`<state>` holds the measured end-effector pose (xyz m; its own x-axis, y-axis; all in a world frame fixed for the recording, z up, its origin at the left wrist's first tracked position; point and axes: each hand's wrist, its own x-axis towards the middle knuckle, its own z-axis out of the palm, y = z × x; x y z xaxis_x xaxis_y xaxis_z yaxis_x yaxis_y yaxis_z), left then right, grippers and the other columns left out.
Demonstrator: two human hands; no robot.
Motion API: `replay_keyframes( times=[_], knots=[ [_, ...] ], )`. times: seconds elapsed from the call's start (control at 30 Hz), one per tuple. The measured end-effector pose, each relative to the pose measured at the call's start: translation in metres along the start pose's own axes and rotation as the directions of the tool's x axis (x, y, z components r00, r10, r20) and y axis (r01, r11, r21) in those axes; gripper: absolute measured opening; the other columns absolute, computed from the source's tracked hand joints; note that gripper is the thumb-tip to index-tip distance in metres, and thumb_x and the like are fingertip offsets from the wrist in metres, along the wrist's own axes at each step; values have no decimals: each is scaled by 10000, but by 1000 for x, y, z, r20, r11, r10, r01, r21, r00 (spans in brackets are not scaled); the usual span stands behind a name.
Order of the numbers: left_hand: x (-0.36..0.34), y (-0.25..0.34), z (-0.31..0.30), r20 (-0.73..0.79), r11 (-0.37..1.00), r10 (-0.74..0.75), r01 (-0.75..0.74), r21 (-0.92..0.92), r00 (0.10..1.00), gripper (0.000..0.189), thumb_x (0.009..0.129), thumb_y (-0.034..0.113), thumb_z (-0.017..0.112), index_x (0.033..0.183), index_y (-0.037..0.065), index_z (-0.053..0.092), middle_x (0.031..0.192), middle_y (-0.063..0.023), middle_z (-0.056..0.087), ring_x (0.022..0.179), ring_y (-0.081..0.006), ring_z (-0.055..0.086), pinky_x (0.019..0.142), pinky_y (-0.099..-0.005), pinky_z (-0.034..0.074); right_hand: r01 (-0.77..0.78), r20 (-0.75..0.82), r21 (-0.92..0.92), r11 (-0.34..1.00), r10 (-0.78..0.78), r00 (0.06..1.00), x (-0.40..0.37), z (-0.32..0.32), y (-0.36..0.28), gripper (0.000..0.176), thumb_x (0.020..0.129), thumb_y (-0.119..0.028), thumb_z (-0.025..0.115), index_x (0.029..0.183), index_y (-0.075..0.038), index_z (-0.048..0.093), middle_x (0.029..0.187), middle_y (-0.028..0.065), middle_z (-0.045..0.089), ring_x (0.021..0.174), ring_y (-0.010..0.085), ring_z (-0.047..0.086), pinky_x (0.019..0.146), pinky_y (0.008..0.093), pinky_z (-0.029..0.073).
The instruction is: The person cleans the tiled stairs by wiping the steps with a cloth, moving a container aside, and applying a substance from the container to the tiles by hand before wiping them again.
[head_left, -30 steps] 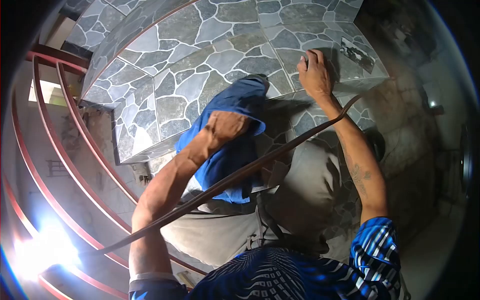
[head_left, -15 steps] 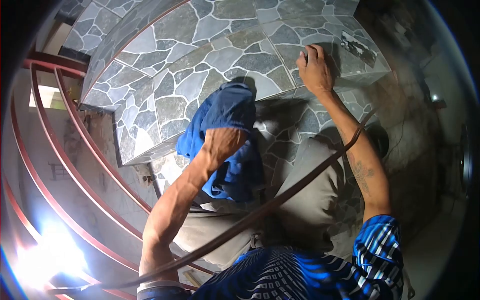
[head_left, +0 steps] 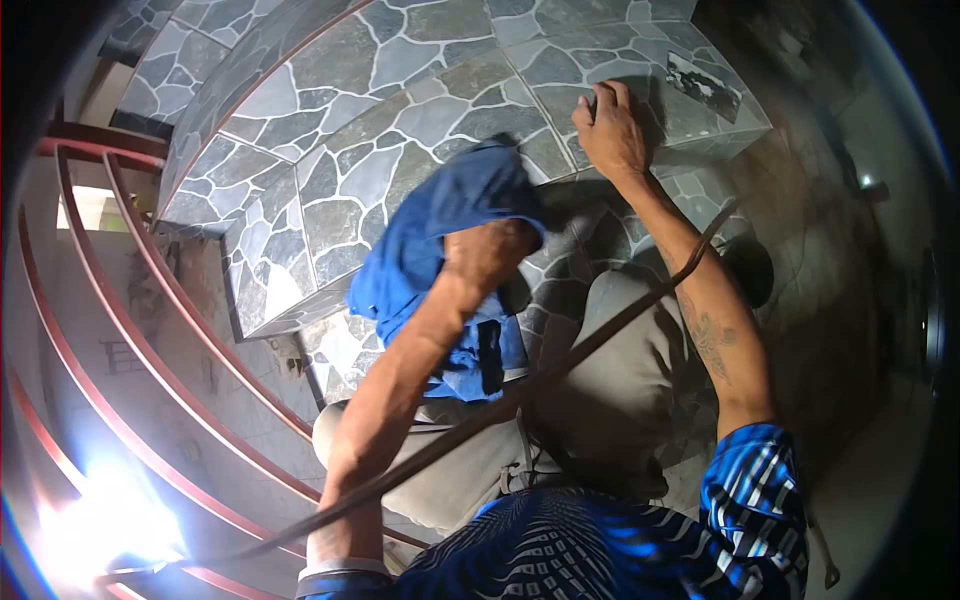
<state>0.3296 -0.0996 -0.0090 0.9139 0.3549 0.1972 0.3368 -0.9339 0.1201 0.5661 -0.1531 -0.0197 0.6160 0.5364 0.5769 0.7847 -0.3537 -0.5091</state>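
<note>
My left hand (head_left: 487, 252) is closed on a bunched blue cloth (head_left: 400, 250) and presses it against the front edge of the stone-patterned tiled step (head_left: 430, 120). Folds of the cloth cover most of its fingers and hang down in front of my knees. Farther right, my right hand (head_left: 612, 135) rests on the step top, its fingers bent and the thumb held apart. Nothing shows in its grasp. A dark and white patch (head_left: 703, 85) lies on the tile just beyond it.
Curved red metal bars (head_left: 150, 340) stand at the left, with a glaring lamp (head_left: 110, 520) low among them. A dark cable or strap (head_left: 560, 380) crosses diagonally in front of me. My bent knees (head_left: 630, 320) are close to the step.
My left hand has moved right and slightly up along the step with the blue cloth. My right hand stays on the tile; the whole view has shifted slightly.
</note>
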Motion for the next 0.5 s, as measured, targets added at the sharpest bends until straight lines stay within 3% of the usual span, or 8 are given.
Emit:
replay_keyframes(
  times=[0.03, 0.1, 0.17, 0.27, 0.37, 0.5],
  knots=[
    [9, 13, 4, -32, 1000, 15, -15, 22, 999, 372, 863, 287, 566, 1137, 51, 651, 1226, -180, 624, 1156, -349, 568, 1008, -472, 412, 0, 1, -5, 1000, 0, 1000, -1, -1, 1, 368, 946, -244, 581, 1196, 26, 568, 1214, 207, 560, 1023, 415, 616, 857, 469, 517],
    [20, 32, 13, -236, 983, 179, -185, -2, 955, 336, 833, 288, 589, 1077, 65, 653, 1138, -174, 631, 1077, -346, 579, 936, -467, 434, 31, -6, -14, 999, -31, 999, -4, -2, 2, 367, 945, -240, 583, 1196, 28, 567, 1210, 213, 559, 1035, 416, 609, 867, 463, 512],
    [15, 19, 8, -233, 975, 213, -222, -12, 949, 333, 831, 287, 593, 1074, 67, 652, 1137, -174, 630, 1074, -346, 579, 932, -468, 434, 94, -30, -29, 995, -95, 995, -2, -4, 11, 368, 943, -236, 587, 1196, 29, 567, 1206, 219, 559, 1048, 415, 602, 875, 458, 507],
    [-25, -33, -35, -84, 988, 150, -152, -24, 985, 329, 826, 286, 598, 1069, 69, 652, 1135, -173, 629, 1069, -347, 578, 925, -468, 433, 100, -39, -29, 995, -101, 994, 0, -4, 13, 369, 943, -253, 578, 1167, 40, 568, 1192, 214, 552, 996, 423, 614, 832, 470, 520],
    [-75, -81, -49, -82, 983, 181, -179, 29, 980, 325, 822, 284, 604, 1064, 71, 652, 1134, -172, 628, 1064, -348, 578, 919, -469, 433, 112, -66, -62, 992, -116, 991, 0, 0, 12, 373, 943, -264, 580, 1163, 38, 569, 1188, 206, 551, 1007, 417, 610, 830, 476, 518],
    [-71, -52, -32, 48, 997, 79, -78, -22, 996, 321, 816, 283, 612, 1057, 74, 651, 1132, -171, 626, 1057, -349, 577, 911, -470, 433, 17, -18, -50, 999, -18, 1000, 0, 1, 2, 381, 945, -270, 587, 1177, 32, 574, 1203, 201, 557, 1050, 411, 596, 867, 472, 503]
  ],
)
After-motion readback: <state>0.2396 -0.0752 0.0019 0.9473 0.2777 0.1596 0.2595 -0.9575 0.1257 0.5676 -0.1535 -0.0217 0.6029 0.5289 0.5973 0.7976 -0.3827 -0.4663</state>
